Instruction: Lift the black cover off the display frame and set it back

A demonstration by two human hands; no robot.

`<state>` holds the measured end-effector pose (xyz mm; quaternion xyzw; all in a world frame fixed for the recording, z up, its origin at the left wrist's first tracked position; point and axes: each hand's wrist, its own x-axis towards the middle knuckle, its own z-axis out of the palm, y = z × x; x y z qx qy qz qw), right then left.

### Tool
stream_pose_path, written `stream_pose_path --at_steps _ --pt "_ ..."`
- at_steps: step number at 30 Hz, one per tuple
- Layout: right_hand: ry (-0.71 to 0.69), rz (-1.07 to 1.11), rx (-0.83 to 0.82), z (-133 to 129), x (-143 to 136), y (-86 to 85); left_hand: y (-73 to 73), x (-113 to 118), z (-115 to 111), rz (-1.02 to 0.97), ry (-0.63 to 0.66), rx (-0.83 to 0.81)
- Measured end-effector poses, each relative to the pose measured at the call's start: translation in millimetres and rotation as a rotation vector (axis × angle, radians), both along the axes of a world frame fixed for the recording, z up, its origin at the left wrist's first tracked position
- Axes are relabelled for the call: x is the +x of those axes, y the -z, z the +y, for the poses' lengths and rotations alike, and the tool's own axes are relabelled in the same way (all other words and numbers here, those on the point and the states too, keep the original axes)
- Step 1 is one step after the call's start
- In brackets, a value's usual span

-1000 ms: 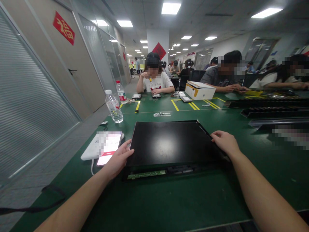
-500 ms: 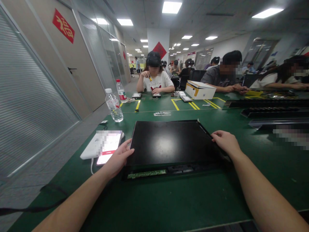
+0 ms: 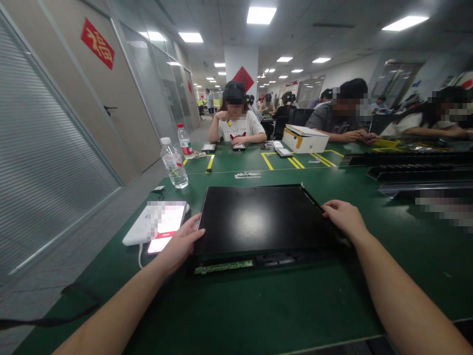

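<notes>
A black flat display panel (image 3: pixel 254 222) lies in front of me over a shallow black frame (image 3: pixel 312 197), whose rim shows along the far and right sides. Along the near side, a strip of green circuit board (image 3: pixel 223 267) is exposed. My left hand (image 3: pixel 186 239) grips the panel's left edge, thumb on top and fingers at the side, partly hidden. On the opposite side, my right hand (image 3: pixel 342 217) is closed on the frame's right rim; its fingertips are partly hidden behind the edge.
To the left lie a lit phone (image 3: pixel 168 227) and a white device with a cable. Two water bottles (image 3: pixel 174 162) stand behind them. Long black strips (image 3: pixel 414 172) lie at right. Across the green table (image 3: pixel 281 305) sit several people and a white box (image 3: pixel 306 139).
Both hands keep their hold, and the panel looks unmoved. The view has shifted very slightly.
</notes>
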<state>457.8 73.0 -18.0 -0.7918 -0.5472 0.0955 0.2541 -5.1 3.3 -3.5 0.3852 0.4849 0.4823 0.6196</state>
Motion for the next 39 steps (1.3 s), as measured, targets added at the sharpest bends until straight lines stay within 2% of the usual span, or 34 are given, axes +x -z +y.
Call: stream_pose_path --at_steps 20,28,35,39 --pt "-0.002 0.056 0.0 2 3 1.1 1.0 1 -1 -0.01 0.012 0.016" --pt "-0.004 0.098 0.035 3 4 3.8 1.2 1 -1 0.016 -0.057 0.03" --pt "-0.002 0.083 0.018 2 3 1.1 5.3 -4 1 0.134 -0.078 0.15" --pt "0.009 0.092 -0.004 0 0 -1.8 10.2 -12 5 0.424 -0.122 0.255"
